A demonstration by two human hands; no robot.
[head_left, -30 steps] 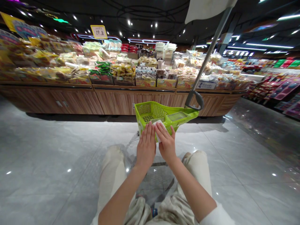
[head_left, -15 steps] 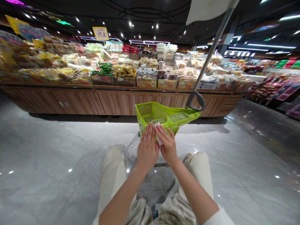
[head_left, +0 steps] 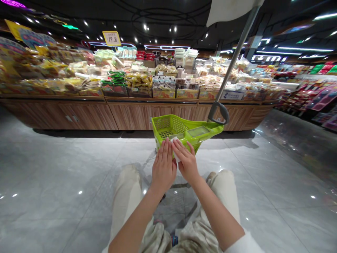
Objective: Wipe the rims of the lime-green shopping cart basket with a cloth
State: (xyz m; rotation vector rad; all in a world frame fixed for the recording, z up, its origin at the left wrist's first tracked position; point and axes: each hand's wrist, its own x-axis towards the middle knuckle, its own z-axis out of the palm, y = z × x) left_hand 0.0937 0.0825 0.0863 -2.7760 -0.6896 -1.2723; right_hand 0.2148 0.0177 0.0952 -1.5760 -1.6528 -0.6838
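Note:
A lime-green plastic shopping cart (head_left: 168,119) with perforated basket walls stands in front of my knees. My left hand (head_left: 164,167) lies with straight fingers, held together, over the near side of the cart. Beside it, my right hand (head_left: 187,160) presses a white tissue (head_left: 176,156) against that same side. The tissue shows between the two hands, and part of it is hidden under my right fingers. Both thumbs point inward, close to each other. The cart's grey looped handle (head_left: 223,113) rises at its right end, and the basket's visible floor holds nothing.
A long wood-panelled display counter (head_left: 131,114) behind the cart is piled with packaged foods. A metal pole (head_left: 237,56) with a white sheet on top leans up near the handle. Grey tiled floor (head_left: 65,168) surrounds me. More stocked shelves (head_left: 316,95) stand at the right.
My hands and the tissue have shifted very slightly left along the cart's near side. The cart has stayed nearly in place.

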